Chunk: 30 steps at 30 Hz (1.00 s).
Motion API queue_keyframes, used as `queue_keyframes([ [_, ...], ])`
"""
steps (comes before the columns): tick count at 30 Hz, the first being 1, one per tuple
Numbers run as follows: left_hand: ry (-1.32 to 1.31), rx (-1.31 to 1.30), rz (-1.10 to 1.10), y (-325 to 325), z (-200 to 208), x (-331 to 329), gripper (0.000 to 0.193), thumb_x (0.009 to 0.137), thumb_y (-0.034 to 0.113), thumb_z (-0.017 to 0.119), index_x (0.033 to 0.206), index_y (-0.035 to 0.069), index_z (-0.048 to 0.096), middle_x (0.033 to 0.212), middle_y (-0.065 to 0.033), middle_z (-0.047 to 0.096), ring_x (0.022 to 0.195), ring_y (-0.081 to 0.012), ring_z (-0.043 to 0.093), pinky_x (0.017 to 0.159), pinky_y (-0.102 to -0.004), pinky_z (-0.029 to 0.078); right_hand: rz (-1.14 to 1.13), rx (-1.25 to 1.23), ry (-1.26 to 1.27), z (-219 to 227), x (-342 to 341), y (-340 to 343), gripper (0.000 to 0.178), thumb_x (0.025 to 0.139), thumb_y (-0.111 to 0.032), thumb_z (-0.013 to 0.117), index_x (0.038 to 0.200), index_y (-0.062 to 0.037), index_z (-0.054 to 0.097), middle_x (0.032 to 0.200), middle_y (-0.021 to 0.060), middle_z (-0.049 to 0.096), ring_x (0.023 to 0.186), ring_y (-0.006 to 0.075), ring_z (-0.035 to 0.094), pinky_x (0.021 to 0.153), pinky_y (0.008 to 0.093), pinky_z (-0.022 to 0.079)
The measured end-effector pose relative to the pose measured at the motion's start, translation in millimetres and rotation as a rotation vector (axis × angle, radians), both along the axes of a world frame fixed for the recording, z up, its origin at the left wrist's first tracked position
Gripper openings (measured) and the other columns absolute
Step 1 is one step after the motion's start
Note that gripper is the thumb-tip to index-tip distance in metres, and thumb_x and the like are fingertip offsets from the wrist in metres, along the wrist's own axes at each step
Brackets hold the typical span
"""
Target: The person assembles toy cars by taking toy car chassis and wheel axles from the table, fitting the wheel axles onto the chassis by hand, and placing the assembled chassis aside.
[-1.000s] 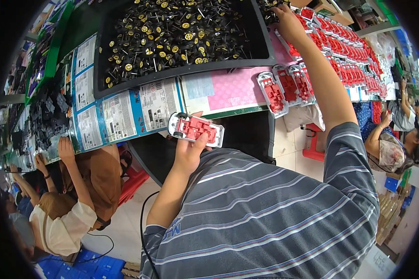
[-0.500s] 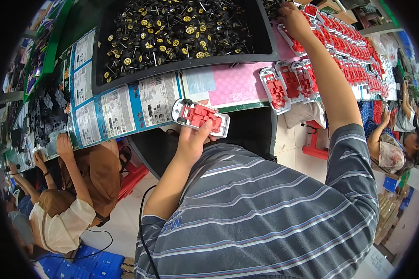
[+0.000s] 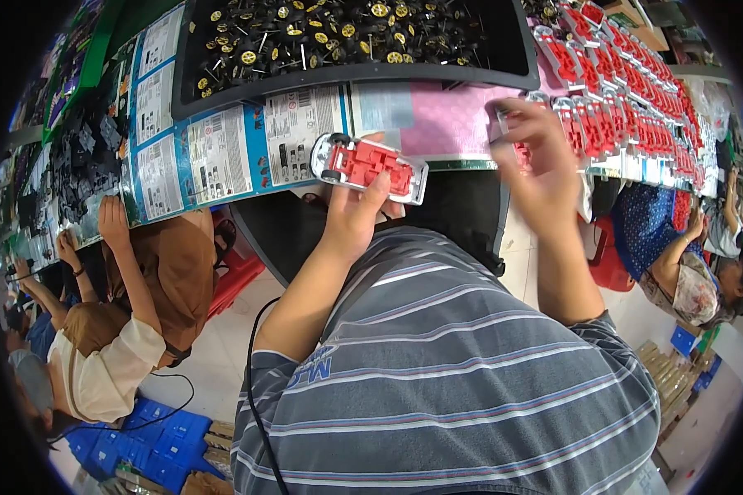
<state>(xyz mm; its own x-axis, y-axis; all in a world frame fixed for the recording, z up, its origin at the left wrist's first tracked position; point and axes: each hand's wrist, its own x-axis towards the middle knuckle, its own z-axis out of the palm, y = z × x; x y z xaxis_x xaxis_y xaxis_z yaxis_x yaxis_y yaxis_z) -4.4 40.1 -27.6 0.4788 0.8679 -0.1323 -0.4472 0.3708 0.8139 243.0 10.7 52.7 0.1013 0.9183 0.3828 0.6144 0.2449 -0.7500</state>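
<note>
Left hand (image 3: pixel 354 224) around toy car (image 3: pixel 362 162), right (image 3: pixel 545 169) apart

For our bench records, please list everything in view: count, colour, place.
Toy car: one, red-white, in left hand
Tray: one, black, top
Wheels: many, black-yellow, in tray
Other toy cars: many, red-white, right
Table sheet: one, pink, upper centre
Printed sheets: several, white-blue, upper left
Parts: many, black, far left
Co-workers: several, mixed clothing, both sides
Crates: several, blue, lower left
Shirt: one, striped grey, lower centre
Left hand: one, bare, centre
Right hand: one, blurred, centre right
</note>
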Motion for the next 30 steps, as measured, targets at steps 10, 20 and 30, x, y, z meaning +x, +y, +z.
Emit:
queue_keyframes([
  [10,0.009,0.012,-0.033,-5,-2,-4,0.063,0.102,0.028,0.057,0.152,0.001,0.027,0.129,-0.0136,0.053,0.113,-0.0200,0.058,0.094,-0.0353,0.051,0.247,-0.158,0.007,-17,-71,-4,0.039,0.070,-0.010,0.085,0.098,-0.0018,0.059,0.116,0.0172,0.063,0.109,0.0357,0.061,0.092,0.0412,0.049],
  [20,-0.074,0.019,0.180,1,11,-35,0.044,0.105,0.026,0.050,0.141,0.004,0.039,0.135,-0.0208,0.055,0.126,-0.0305,0.056,0.106,-0.0463,0.046,0.050,-0.056,-0.115,-1,-46,-6,0.042,0.074,-0.017,0.085,0.107,0.0002,0.064,0.111,0.0157,0.064,0.101,0.0331,0.063,0.086,0.0378,0.052],
  [30,0.620,0.089,0.656,131,18,-192,0.028,0.104,0.027,0.055,0.115,0.002,0.060,0.104,-0.0084,0.069,0.088,-0.0172,0.069,0.072,-0.0313,0.058,-0.429,-0.328,-0.721,-17,14,-48,0.061,0.079,-0.027,0.081,0.126,0.0017,0.055,0.117,0.0237,0.055,0.106,0.0421,0.055,0.093,0.0478,0.046],
])
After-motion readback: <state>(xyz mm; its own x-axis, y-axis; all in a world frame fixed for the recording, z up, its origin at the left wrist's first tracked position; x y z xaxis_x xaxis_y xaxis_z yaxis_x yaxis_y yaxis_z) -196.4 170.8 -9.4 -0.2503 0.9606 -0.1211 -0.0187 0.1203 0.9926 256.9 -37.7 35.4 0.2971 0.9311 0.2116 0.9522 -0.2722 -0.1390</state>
